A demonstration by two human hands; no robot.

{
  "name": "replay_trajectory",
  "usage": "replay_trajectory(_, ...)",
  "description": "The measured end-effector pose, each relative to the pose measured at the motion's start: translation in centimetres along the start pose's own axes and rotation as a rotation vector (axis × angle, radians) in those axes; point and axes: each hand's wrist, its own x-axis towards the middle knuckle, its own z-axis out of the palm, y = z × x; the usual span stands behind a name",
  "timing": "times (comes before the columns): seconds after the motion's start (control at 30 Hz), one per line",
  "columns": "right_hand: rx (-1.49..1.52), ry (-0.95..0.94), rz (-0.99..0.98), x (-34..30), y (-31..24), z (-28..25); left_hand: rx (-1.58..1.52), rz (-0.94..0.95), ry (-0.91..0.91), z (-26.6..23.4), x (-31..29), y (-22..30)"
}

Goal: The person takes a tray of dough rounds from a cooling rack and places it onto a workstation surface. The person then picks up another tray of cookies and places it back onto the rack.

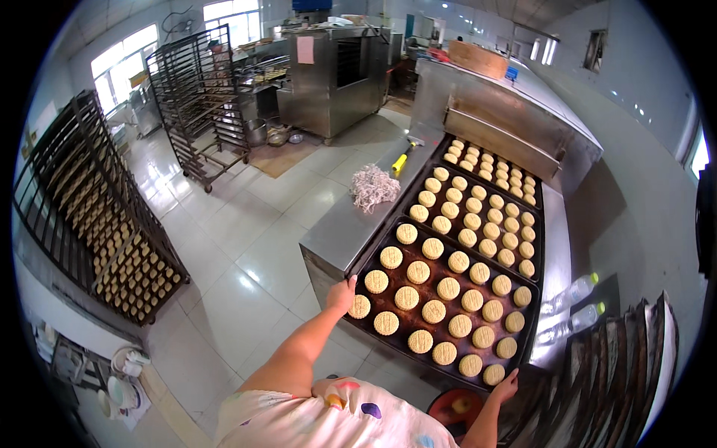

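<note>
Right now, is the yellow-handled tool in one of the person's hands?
No, the yellow-handled tool lies on the metal ledge, while the left hand and right hand hold the nearest tray.

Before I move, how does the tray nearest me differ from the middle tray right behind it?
The near tray has your left hand at its left edge and right hand near its front right corner; no hand touches the middle tray. The near tray looks larger from here; the middle tray, farther off, looks smaller. Both are dark and hold pale, round pastries in rows.
</note>
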Motion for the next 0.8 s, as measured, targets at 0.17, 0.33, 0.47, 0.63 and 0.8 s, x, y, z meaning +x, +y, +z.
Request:
replay_trajectory(0.17,0.021,-0.015,0.02,0.0,-0.5,0.1,0.02,0.044,0.021,0.3,0.2,-0.4)
replay_trajectory(0.33,0.006,-0.013,0.02,-0.2,-0.2,0.2,0.02,0.036,0.013,0.3,0.1,-0.4)
replay_trajectory(0.47,0.007,-0.012,0.006,-0.2,0.0,0.0,0.018,0.059,0.038,0.5,0.1,-0.3)
replay_trajectory(0.63,-0.019,0.018,0.003,-0.6,-0.4,-0.3,0.014,0.021,0.002,0.8,0.2,-0.3)
replay_trajectory(0.8,-0.092,-0.008,0.007,-0.6,-1.6,-0.3,0.059,0.085,0.052,1.9,1.0,-1.4)
